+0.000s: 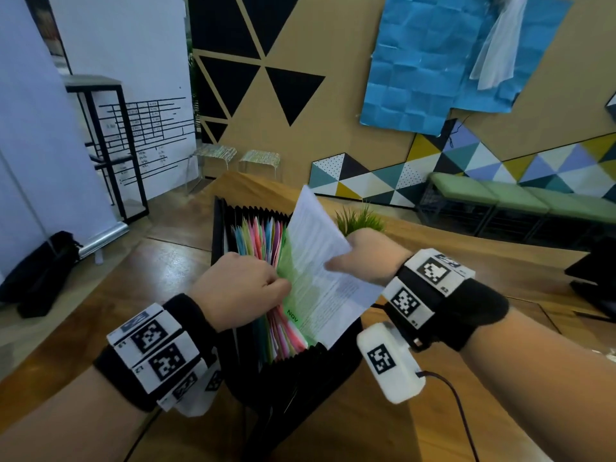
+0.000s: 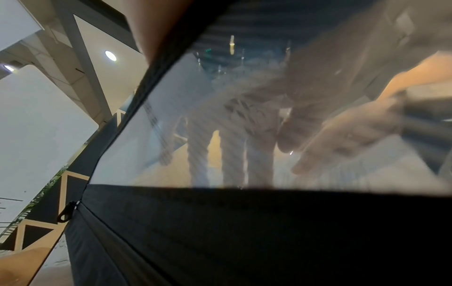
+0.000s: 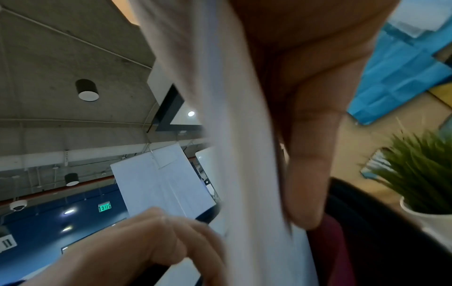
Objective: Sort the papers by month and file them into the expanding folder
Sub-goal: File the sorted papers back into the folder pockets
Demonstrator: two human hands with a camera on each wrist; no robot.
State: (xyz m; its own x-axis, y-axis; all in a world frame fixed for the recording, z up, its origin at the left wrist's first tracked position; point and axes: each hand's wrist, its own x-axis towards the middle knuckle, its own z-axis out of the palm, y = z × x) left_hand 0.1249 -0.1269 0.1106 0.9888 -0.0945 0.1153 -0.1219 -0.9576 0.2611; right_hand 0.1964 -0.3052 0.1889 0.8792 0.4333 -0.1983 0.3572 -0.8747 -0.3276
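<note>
Wooden table (image 1: 383,411), patterned wall behind. Black expanding folder (image 1: 293,371) stands open on it, coloured dividers fanned. Left hand (image 1: 238,286), fingers curled, pulls dividers left at green NOV tab (image 1: 292,312). Right hand (image 1: 365,258) pinches printed paper (image 1: 320,261), lower edge already in gap just right of left fingers, sheet tilted rightward.
</note>
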